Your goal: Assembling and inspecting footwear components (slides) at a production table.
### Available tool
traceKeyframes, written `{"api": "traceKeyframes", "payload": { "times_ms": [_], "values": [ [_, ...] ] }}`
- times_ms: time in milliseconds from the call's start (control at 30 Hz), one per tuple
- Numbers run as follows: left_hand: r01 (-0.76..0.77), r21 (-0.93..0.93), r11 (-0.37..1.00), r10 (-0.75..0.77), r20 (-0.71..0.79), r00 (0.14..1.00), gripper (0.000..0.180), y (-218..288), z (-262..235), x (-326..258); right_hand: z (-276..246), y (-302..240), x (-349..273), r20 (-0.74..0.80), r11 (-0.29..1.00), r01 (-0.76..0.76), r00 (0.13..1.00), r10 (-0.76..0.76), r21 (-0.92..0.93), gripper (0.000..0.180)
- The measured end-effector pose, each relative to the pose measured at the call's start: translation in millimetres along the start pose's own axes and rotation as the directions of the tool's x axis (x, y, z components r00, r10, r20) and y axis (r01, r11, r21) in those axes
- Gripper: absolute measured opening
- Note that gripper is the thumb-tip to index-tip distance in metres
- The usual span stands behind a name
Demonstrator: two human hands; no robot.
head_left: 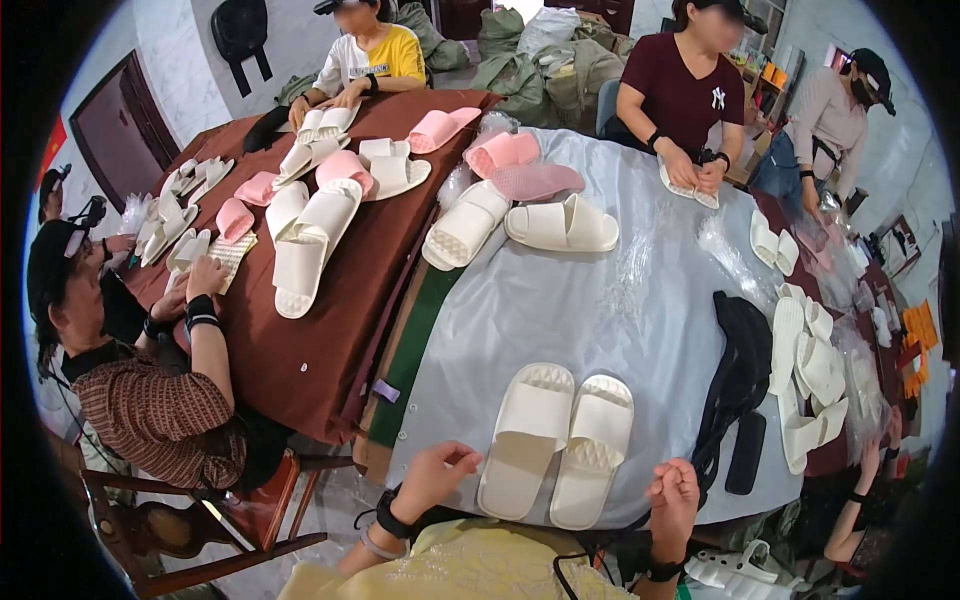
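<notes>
A pair of cream slippers lies side by side in front of me on the grey sheet: the left slipper (525, 440) and the right slipper (592, 450), toes pointing away. My left hand (438, 478) hovers just left of the pair, its fingers curled in and nothing visible in them. To the right of the pair my right hand (674, 500) is raised, fingers folded together, also with nothing visible in it. Neither hand appears to touch a slipper. Beyond my right hand lie a black pouch with a strap (735, 360) and a black flat oblong (745, 453).
More cream slippers (810, 370) sit at the right edge beside clear plastic wrapping (860, 380). Farther left are loose slippers (467, 225) and a pink slipper (538, 182). Co-workers handle slippers around the brown-covered table (290, 370) and the far side. A wooden chair (190, 515) stands lower left.
</notes>
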State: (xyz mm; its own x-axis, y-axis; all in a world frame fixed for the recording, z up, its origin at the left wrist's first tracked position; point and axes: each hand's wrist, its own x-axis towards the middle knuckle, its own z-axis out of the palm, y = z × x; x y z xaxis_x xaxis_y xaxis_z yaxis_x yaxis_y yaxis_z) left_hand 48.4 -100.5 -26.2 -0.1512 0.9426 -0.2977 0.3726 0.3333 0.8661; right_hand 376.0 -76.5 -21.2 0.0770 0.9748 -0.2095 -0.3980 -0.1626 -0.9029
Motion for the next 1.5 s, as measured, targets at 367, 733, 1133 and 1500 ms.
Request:
{"api": "traceKeyframes", "payload": {
  "times_ms": [367,733,1133,1500],
  "values": [
    [-0.128,0.072,0.989,0.122,0.080,0.989,0.022,23.5,13.1,16.3,6.9,-2.8,9.1,-0.190,0.996,0.085,0.979,-0.080,0.020,0.010],
    [-0.451,0.459,0.765,0.490,0.039,0.871,0.016,90.8,-27.3,31.7,-2.2,-7.6,6.4,-0.158,0.993,0.100,0.983,-0.088,0.068,0.015],
    [-0.060,-0.032,0.998,0.058,0.865,0.498,0.029,96.9,21.7,63.9,32.9,7.7,8.2,-0.029,0.951,-0.125,0.990,0.138,0.282,0.024],
    [0.568,-0.766,0.300,0.080,0.614,0.786,0.029,42.2,47.1,-5.7,68.8,-2.2,-38.6,0.490,0.963,-0.216,0.865,0.111,0.163,0.014]
  ]
}}
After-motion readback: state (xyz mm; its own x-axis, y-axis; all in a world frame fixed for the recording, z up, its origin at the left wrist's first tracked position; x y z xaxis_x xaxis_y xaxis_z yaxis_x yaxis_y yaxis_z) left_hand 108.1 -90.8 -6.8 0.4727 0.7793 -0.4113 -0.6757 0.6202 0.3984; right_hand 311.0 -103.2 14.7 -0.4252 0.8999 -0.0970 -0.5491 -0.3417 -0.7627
